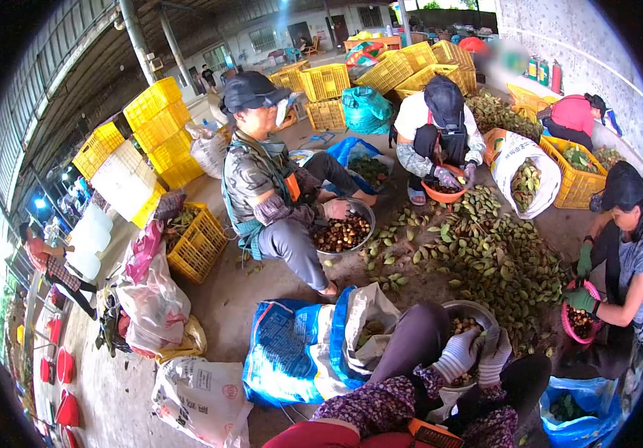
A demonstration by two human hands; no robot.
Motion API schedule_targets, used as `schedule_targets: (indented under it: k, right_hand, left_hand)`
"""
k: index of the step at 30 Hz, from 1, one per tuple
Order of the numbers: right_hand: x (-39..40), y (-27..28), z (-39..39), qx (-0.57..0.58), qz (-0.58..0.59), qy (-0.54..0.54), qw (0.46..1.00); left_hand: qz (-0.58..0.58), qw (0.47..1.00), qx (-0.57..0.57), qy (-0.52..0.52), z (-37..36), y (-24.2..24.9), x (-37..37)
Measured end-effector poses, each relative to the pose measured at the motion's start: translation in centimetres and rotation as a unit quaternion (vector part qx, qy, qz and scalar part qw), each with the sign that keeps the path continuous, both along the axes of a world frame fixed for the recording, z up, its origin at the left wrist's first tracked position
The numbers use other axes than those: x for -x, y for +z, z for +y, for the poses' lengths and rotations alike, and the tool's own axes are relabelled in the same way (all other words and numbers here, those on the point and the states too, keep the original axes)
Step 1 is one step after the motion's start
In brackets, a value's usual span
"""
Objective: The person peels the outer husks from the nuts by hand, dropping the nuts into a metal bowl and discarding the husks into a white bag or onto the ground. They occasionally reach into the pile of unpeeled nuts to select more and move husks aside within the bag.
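Observation:
My left hand (457, 357) and my right hand (494, 357), both in striped gloves, meet over a metal bowl (478, 310) between my knees. Their fingers are bent together; whatever is between them is too small to make out. Brown nuts (462, 325) show in the bowl behind the gloves. Just beyond it spreads a large heap of green-brown husked pods (497, 250) on the floor. A blue and white sack (299, 351) stands open beside my raised knee.
Several people sit around the heap: one with a metal bowl (345, 231), one with an orange basin (444, 193), one with a pink basket (579, 313). Yellow crates (197, 243) and a white sack (526, 172) stand around. A blue bag (579, 407) lies at lower right.

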State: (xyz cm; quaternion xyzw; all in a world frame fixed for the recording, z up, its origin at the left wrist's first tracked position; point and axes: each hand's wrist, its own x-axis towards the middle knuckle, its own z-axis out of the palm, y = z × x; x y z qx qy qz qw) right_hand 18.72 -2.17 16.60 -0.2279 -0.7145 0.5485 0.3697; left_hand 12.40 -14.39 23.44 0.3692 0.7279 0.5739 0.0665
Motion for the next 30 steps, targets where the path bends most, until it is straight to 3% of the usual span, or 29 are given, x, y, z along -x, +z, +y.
schedule_targets:
  k: [2,4,5,6,7,8,9,10,11,14,16,18,24,26,27,30]
  right_hand:
    - [-0.1,-0.4,0.5,0.234,0.169,0.199,0.936]
    - [0.2,2.1,-1.8,0.070,0.104,0.091,0.988]
    - [1.0,5.5,-4.4,0.246,0.185,0.065,0.949]
    - [0.3,9.5,-5.8,-0.043,0.039,0.018,0.998]
    - [0.1,4.2,-3.9,-0.027,0.079,0.034,0.996]
    - [-0.7,2.5,-3.3,-0.115,-0.049,0.016,0.992]
    - [-1.1,8.8,-4.7,-0.093,-0.124,0.063,0.986]
    - [-0.9,4.1,-3.9,-0.143,-0.083,0.009,0.986]
    - [-0.6,8.0,-4.5,-0.166,-0.060,0.029,0.984]
    - [-1.0,9.6,-3.6,-0.085,-0.059,0.102,0.989]
    - [-0.7,9.0,-3.4,-0.121,-0.051,0.083,0.988]
    - [-0.5,8.9,-2.5,-0.164,-0.041,0.071,0.983]
    - [-0.7,8.2,-1.2,-0.323,-0.185,0.120,0.920]
    - [-1.1,8.0,-1.4,-0.356,-0.179,0.104,0.911]
    - [-1.2,8.0,-1.5,-0.357,-0.205,0.098,0.906]
    - [-1.1,8.0,-1.8,-0.354,-0.245,0.082,0.899]
  left_hand:
    - [-0.010,1.000,-0.016,0.010,-0.4,1.0,-0.1]
    - [-0.053,0.997,0.024,0.047,-1.0,2.7,0.1]
    - [0.045,0.994,-0.039,0.092,-0.8,1.6,0.6]
    - [0.060,0.997,0.025,0.030,-0.9,0.2,1.7]
    - [0.153,0.987,-0.032,0.026,-0.9,0.6,2.4]
    - [0.146,0.985,0.092,-0.018,-1.4,1.6,3.0]
    - [0.054,0.992,0.111,0.000,-1.3,1.6,3.0]
    - [-0.016,0.997,0.045,-0.054,-1.5,0.3,3.6]
    - [-0.041,0.998,0.036,-0.045,-1.4,0.1,3.6]
    - [-0.092,0.989,0.104,-0.043,-1.4,2.3,4.0]
    - [-0.082,0.991,0.097,-0.051,-1.2,1.3,4.4]
    - [-0.076,0.981,0.170,-0.057,-1.1,2.1,4.3]
    - [-0.072,0.979,0.166,-0.089,-0.8,0.3,4.2]
    - [-0.088,0.982,-0.056,-0.156,-0.3,-2.4,4.6]
    - [-0.139,0.975,0.025,-0.170,-1.1,-2.3,5.3]
    - [-0.095,0.976,0.114,-0.158,-0.6,-1.9,5.5]
